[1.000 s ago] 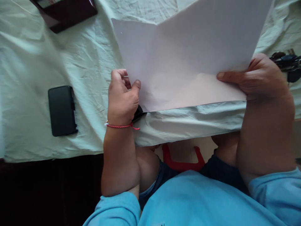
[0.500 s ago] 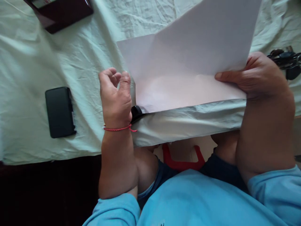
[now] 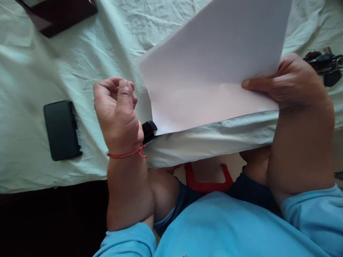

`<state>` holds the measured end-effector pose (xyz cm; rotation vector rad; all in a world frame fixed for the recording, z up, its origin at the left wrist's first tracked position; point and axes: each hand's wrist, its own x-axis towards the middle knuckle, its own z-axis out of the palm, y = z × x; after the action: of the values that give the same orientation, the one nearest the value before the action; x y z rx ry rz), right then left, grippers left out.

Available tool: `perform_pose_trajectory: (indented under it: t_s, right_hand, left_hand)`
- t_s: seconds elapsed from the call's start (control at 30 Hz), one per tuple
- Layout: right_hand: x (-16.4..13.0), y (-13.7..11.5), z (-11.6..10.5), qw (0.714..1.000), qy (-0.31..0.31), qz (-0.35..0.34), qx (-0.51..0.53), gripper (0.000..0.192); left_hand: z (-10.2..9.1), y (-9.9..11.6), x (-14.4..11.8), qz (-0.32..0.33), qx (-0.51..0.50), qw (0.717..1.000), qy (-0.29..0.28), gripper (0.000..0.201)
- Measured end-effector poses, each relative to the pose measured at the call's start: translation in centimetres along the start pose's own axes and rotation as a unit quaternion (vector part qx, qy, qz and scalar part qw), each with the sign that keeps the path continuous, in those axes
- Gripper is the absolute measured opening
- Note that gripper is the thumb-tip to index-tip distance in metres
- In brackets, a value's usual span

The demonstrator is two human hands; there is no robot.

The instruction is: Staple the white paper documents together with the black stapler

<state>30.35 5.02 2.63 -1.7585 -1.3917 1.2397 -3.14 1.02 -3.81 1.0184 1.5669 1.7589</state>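
Observation:
My right hand [image 3: 291,84] pinches a white sheet of paper [image 3: 214,78] at its right side, thumb on top and the fingers hidden underneath. The paper slants up over the cloth, and its lower left corner meets a glossy black object [image 3: 149,129] lying by my left wrist. Most of that object is hidden behind the hand, so its kind does not show. My left hand [image 3: 116,112] is apart from the paper, to its left. Its fingers are curled in with the thumb laid over them, and nothing shows in them. A red string circles that wrist.
A pale green cloth [image 3: 80,67] covers the surface. On it lie a black rectangular device [image 3: 62,130] at left, a dark glossy box [image 3: 63,16] at upper left and a bunch of keys [image 3: 325,64] at right. A red stool edge [image 3: 209,185] shows below, between my legs.
My left hand has moved left, away from the paper's edge, and its thumb has closed over the fingers. The paper's left side has shifted and bent; my right hand keeps its grip.

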Motion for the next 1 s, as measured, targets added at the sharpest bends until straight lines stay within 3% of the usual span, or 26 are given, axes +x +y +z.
perform_pose_trajectory:
  t_s: [0.17,0.37,0.57,0.8,1.0]
  right_hand:
    - [0.0,-0.3,0.1,1.0,-0.021,-0.001,0.012,0.011]
    - [0.3,-0.2,0.2,1.0,-0.016,0.014,-0.004,0.01]
    - [0.3,0.1,0.2,1.0,-0.013,-0.005,0.027,0.01]
    - [0.6,0.7,0.0,0.999,-0.017,-0.014,0.027,0.012]
    - [0.3,0.0,0.3,0.999,-0.012,0.002,0.039,0.01]
  left_hand:
    - [0.4,0.6,-0.5,-0.012,0.019,1.0,0.003,0.008]
    - [1.0,1.3,-0.6,-0.011,0.02,1.0,-0.013,0.028]
    - [0.7,1.2,-1.0,0.007,0.035,0.993,-0.11,0.023]
    - [0.5,1.7,-1.6,0.031,0.103,0.964,-0.242,0.016]
    - [1.0,2.0,-1.7,-0.004,0.141,0.957,-0.254,0.013]
